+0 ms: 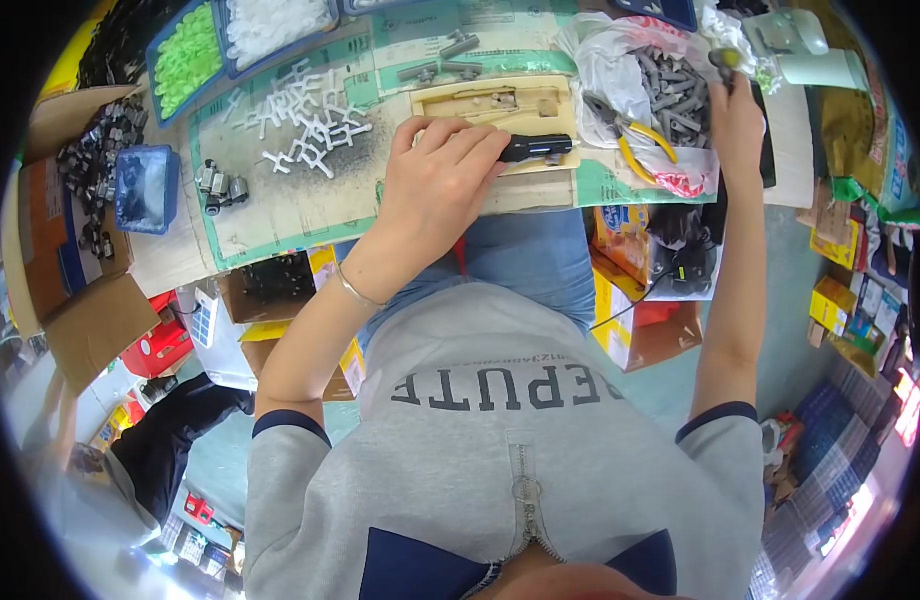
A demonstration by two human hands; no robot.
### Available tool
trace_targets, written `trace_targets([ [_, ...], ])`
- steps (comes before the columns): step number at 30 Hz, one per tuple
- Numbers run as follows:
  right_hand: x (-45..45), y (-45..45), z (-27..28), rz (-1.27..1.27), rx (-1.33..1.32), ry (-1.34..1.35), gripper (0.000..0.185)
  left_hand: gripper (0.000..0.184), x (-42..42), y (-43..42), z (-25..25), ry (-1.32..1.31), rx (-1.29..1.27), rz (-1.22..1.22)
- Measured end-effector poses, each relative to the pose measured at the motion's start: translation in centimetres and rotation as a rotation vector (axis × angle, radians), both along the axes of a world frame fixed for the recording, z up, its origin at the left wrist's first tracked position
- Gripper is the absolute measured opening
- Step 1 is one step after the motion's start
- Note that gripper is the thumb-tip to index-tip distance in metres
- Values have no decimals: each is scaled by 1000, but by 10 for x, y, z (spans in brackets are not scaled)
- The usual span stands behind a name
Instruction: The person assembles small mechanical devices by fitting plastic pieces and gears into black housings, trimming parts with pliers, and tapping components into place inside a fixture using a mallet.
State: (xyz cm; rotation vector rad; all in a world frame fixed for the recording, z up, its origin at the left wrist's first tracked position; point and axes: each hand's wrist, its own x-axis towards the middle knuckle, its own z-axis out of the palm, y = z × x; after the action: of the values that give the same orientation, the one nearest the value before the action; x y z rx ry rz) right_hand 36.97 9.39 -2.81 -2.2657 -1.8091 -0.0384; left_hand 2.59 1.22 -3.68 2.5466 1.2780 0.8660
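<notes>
My left hand [442, 185] is closed around a glossy black, elongated part [536, 148], which sticks out past the fingertips. Its near portion is hidden under the fingers. This part lies over a cream-coloured tray-like fixture [448, 104] on the table. At the far right, my right hand [737, 125] grips a small item with a rounded dark and yellowish end [724, 59]; its kind is unclear. Left of that hand, pliers with yellow handles [640, 145] lie by a plastic bag [612, 55] full of grey plastic pieces [673, 95].
White branched plastic pieces [305, 120] are scattered on the cardboard-covered table [325, 205]. Blue bins hold green pieces [188, 62] and white pieces [278, 28]. A small blue container [147, 190] stands near the left edge, beside metal parts [222, 187]. Glass jar [788, 33] stands far right.
</notes>
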Motion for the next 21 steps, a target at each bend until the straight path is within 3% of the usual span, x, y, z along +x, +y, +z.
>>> trace_targets([
  [1, 13, 2, -3, 109, -33, -252, 42, 22, 0, -1, -1, 2, -22, -7],
  [3, 0, -9, 16, -29, 170, 137, 44, 22, -1, -1, -1, 5, -19, -16],
  [4, -7, -17, 31, -5, 182, 190, 39, 22, 0, -1, -1, 8, -11, -27],
  [6, -8, -34, 51, 55, 81, 665, 31, 21, 5, -1, -5, 14, 25, -24],
  [7, -26, -47, 68, 137, 84, 696, 24, 21, 8, -1, -7, 21, 69, -21],
  [10, -80, -92, 73, 204, 211, 650, 18, 21, 12, -3, -7, 126, 113, -5],
  [11, -81, -97, 45, 555, 300, 387, 19, 21, 14, -3, -6, 124, 104, -11],
  [12, -109, -97, 45, 522, -69, 523, 20, 21, 15, -2, -5, 154, 116, -5],
  [13, -118, -95, 35, 440, -276, 390, 20, 21, 16, -2, -4, 186, 129, 0],
  [16, -120, -93, 38, 382, -203, 433, 19, 20, 17, -3, -2, 203, 95, -4],
  [19, -122, -102, 24, 488, -33, 503, 19, 18, 17, -3, -2, 183, 98, -4],
  [21, -125, -95, 28, 367, -239, 531, 19, 20, 17, -7, 0, 211, 100, 4],
])
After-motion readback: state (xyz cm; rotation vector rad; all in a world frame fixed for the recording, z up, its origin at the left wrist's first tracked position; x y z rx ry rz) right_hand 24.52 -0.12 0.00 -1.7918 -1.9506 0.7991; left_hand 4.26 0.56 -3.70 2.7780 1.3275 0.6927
